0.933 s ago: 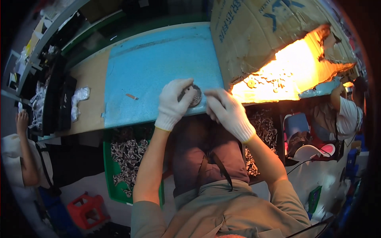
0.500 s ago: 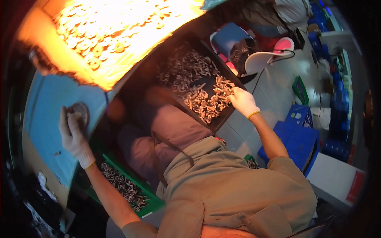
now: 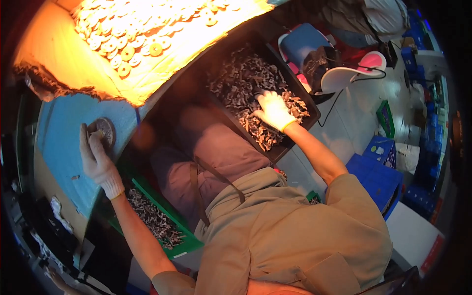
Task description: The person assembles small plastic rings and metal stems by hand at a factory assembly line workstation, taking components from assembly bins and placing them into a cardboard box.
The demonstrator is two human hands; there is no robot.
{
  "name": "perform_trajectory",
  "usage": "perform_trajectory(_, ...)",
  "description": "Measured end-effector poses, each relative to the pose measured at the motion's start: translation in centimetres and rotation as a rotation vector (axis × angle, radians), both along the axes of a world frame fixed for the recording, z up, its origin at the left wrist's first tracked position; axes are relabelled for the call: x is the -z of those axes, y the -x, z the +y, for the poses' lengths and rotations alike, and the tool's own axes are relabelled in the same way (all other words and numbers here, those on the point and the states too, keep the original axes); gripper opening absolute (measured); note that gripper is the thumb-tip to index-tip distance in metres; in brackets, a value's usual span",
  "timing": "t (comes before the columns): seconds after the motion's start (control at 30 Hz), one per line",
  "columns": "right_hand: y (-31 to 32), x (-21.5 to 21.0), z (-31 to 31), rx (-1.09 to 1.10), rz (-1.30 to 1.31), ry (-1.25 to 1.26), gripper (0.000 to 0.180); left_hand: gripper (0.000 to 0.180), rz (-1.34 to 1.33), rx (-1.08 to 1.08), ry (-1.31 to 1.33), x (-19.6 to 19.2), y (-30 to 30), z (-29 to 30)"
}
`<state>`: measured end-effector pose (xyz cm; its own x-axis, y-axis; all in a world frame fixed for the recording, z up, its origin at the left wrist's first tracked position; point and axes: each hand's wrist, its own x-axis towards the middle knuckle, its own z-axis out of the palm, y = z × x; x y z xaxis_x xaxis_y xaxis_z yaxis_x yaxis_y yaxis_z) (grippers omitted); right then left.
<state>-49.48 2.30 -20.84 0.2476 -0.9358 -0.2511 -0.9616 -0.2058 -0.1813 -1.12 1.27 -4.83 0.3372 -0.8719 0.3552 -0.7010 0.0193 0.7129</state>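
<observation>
With fingers (image 3: 85,143) of left hand (image 3: 103,171) against round disc (image 3: 109,131) by near edge of blue surface (image 3: 64,142), grip impossible to tell, apparently steadies it, and spreads fingers of right hand (image 3: 276,113) over metal pieces (image 3: 258,132) in black tray (image 3: 294,82), handily beside lap (image 3: 226,145).

V. uneven light: warm orange-white glare from the cardboard box (image 3: 59,73) at the table's (image 3: 66,132) upper edge, the discs (image 3: 142,34) inside partly blown out. Table itself dim & bluish, left edge fading into shadow. Right hand (image 3: 275,110) v. bright, approx. overexposed; far corner of the black tray (image 3: 285,150) dark. Faint reddish spots (lens flare, by the look) nr. the trousers (image 3: 226,142). Fisheye bends edges; rim black.
</observation>
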Motion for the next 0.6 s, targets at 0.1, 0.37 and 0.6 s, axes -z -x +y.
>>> perform_trajectory(0.1,-0.8,0.9,-0.8,-0.063,0.091,-0.051,0.048,0.045,0.085,-0.004,0.003,-0.2,0.5,-0.4)
perform_trajectory(0.37,-1.6,3.4,-4.9,-0.095,-0.016,-0.067,0.049,0.039,0.171,-0.028,0.063,-0.2,-2.1,0.1)
perform_trajectory(0.6,1.0,4.2,-4.1,-0.102,-0.024,-0.131,0.048,0.031,0.117,0.016,0.112,-0.1,-1.0,-0.6)
